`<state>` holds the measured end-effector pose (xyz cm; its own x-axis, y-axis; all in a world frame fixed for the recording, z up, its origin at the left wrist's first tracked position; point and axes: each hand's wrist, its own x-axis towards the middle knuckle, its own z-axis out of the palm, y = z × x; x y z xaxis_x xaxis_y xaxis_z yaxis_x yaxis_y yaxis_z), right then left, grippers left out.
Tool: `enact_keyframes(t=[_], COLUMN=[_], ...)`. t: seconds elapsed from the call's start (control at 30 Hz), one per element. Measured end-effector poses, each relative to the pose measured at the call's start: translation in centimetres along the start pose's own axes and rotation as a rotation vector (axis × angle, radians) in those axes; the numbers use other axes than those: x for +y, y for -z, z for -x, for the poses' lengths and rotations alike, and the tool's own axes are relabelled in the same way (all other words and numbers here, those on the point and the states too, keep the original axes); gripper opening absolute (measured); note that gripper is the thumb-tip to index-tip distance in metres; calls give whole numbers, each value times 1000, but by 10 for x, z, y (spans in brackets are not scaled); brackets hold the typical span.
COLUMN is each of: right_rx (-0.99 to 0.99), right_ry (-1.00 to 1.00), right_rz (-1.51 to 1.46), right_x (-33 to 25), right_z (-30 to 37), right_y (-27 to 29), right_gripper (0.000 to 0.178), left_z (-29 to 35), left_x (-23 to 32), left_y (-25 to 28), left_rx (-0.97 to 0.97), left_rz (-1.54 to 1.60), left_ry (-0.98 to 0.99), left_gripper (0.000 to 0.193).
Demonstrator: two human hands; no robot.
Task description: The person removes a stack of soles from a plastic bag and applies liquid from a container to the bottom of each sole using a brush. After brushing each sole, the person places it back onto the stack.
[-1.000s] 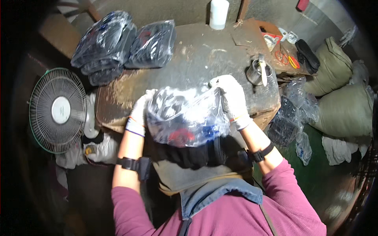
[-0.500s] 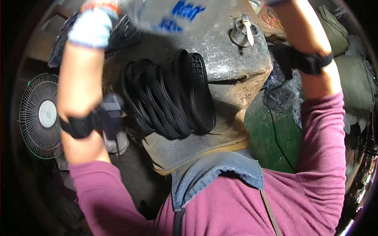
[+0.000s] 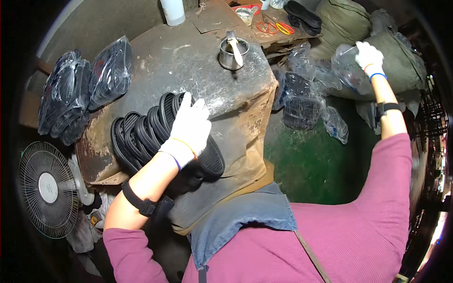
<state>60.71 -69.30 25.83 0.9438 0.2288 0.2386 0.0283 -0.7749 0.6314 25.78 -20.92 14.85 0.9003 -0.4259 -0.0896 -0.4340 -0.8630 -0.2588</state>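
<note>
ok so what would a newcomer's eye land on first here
Probably the black shoe soles at the near side of the table, with the gloved left hand on them. Next, the right hand, out at far right, holding a clear plastic bag by the green sacks. The round fan at lower left also stands out.

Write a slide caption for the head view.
Gloved left hand on black shoe soles at a worn workbench; gloved right hand holding a clear plastic bag out sideways.
</note>
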Motion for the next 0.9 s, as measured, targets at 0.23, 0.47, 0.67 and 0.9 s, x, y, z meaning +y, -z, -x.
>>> enact_keyframes(t=[0.23, 0.47, 0.67, 0.9], right_rx=[642, 627, 665, 672], right_ry=[712, 978, 1103, 860], right_rz=[-721, -710, -501, -858], right_x=[-139, -257, -271, -270], right_z=[15, -1, -12, -10], right_y=[100, 141, 143, 148], right_gripper=[35, 28, 15, 15], left_z=[-29, -27, -10, 47], left_x=[-10, -25, -44, -55], left_y=[-7, -7, 51, 103], left_rx=[10, -18, 273, 607], left_rz=[83, 11, 226, 381], left_ry=[-24, -169, -199, 418], left_gripper=[22, 18, 13, 29])
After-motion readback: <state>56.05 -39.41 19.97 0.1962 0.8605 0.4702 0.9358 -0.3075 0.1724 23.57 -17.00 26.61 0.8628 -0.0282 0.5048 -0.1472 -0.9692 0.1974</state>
